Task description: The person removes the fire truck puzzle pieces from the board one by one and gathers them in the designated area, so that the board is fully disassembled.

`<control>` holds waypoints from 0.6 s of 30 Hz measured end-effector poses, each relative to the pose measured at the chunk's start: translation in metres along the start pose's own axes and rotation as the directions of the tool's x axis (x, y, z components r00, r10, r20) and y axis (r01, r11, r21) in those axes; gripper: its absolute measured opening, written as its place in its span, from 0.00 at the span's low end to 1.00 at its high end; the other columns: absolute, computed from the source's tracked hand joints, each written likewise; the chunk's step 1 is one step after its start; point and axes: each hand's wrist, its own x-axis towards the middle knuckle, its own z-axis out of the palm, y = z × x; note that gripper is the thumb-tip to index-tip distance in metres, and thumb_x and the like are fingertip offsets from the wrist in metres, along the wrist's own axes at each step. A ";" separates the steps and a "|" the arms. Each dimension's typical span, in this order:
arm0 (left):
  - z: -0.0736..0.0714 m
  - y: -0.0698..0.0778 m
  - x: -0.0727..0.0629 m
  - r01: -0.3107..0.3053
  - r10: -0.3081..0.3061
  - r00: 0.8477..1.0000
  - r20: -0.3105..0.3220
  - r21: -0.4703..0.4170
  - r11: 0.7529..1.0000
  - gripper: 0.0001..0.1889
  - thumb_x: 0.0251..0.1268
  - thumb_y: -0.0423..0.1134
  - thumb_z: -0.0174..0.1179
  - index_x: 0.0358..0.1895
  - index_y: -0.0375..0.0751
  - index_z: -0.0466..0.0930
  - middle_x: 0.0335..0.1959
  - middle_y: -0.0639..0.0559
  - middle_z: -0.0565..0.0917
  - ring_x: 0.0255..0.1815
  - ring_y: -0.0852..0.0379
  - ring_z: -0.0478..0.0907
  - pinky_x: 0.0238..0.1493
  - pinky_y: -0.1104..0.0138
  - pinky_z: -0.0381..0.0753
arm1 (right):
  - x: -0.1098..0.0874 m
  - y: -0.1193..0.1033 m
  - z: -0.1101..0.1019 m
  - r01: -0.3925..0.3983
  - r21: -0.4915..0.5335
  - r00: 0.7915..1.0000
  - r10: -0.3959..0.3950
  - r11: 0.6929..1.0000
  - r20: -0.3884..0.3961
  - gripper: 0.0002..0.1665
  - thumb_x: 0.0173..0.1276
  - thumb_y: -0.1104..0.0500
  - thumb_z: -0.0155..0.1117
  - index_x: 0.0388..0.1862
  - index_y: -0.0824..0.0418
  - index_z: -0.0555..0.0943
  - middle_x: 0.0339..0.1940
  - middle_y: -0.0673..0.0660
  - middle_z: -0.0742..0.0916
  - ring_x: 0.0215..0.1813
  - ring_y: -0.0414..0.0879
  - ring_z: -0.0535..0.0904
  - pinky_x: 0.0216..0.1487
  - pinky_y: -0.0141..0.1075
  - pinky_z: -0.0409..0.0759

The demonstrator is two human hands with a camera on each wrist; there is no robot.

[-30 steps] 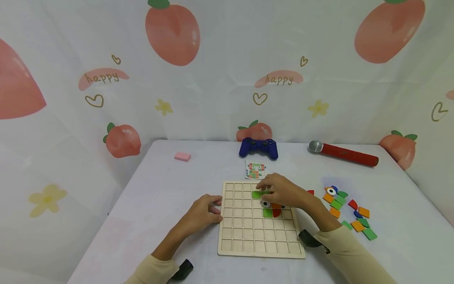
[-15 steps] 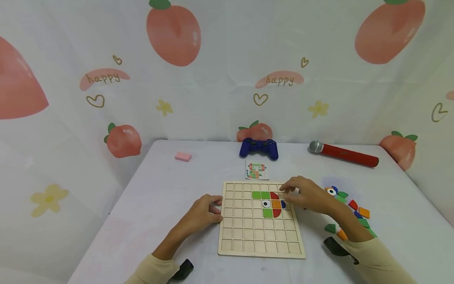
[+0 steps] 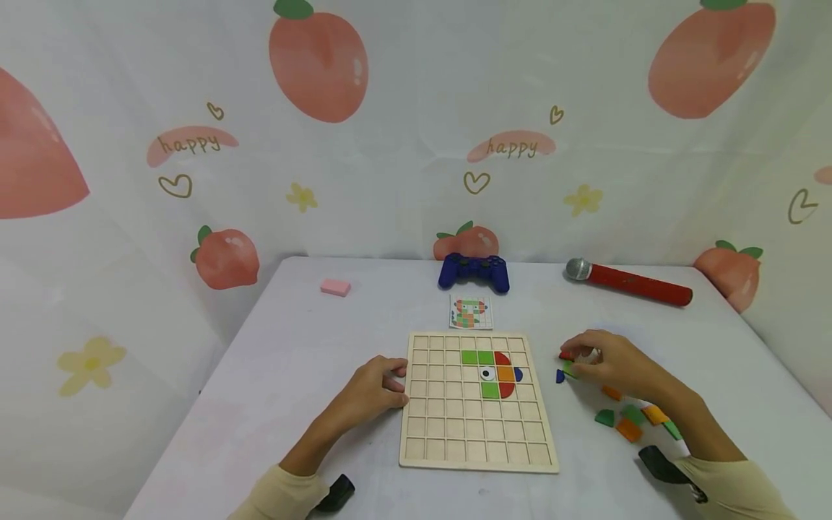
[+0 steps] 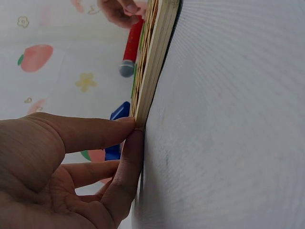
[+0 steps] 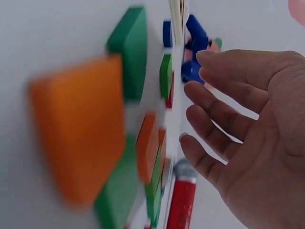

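The pale wooden board (image 3: pixel 445 451) bears a square grid, with green, red, orange and blue pieces (image 3: pixel 505 373) and a black-and-white eye piece (image 3: pixel 487 373) at far right; loose pieces (image 3: pixel 628 430) to its right are orange, green, red and blue. Farther off are a dark blue controller (image 3: pixel 473 271), a red microphone (image 3: pixel 640 282) with a grey head (image 3: pixel 577 269), and, at left, a pink block (image 3: pixel 335 287). The white backdrop (image 3: pixel 390 188) is patterned with pinkish-red peaches (image 3: pixel 318 66), yellow flowers (image 3: pixel 585 200) and brown hearts (image 3: pixel 477 181).

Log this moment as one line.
left hand: touching grid board edge | right hand: empty, near loose pieces | grid board: partly filled | pattern card: behind grid board
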 end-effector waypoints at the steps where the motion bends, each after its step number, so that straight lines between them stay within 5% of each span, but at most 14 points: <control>1: 0.000 0.000 0.000 0.002 -0.002 1.000 0.000 0.001 1.000 0.33 0.59 0.26 0.71 0.70 0.26 0.76 0.53 0.44 0.81 0.49 0.53 0.86 0.46 0.63 0.86 | -0.003 0.003 -0.001 -0.011 -0.003 1.000 0.011 1.000 -0.001 0.18 0.68 0.58 0.73 0.56 0.59 0.88 0.46 0.49 0.87 0.49 0.47 0.79 0.46 0.36 0.83; 10: -0.001 -0.001 -0.001 -0.008 0.008 1.000 0.000 -0.009 1.000 0.32 0.59 0.27 0.71 0.70 0.26 0.76 0.54 0.42 0.81 0.49 0.53 0.86 0.47 0.62 0.86 | -0.022 0.024 -0.011 -0.135 -0.047 0.991 0.135 0.990 0.001 0.26 0.67 0.55 0.74 0.61 0.64 0.85 0.55 0.62 0.89 0.59 0.62 0.78 0.55 0.62 0.84; 18: 0.000 -0.002 0.000 -0.006 0.006 1.000 -0.001 -0.008 1.000 0.33 0.59 0.27 0.71 0.70 0.26 0.76 0.54 0.43 0.81 0.49 0.53 0.85 0.47 0.62 0.86 | -0.031 0.038 -0.019 -0.175 -0.046 0.984 0.176 0.983 0.006 0.27 0.65 0.55 0.75 0.61 0.64 0.85 0.56 0.63 0.89 0.54 0.55 0.80 0.43 0.40 0.82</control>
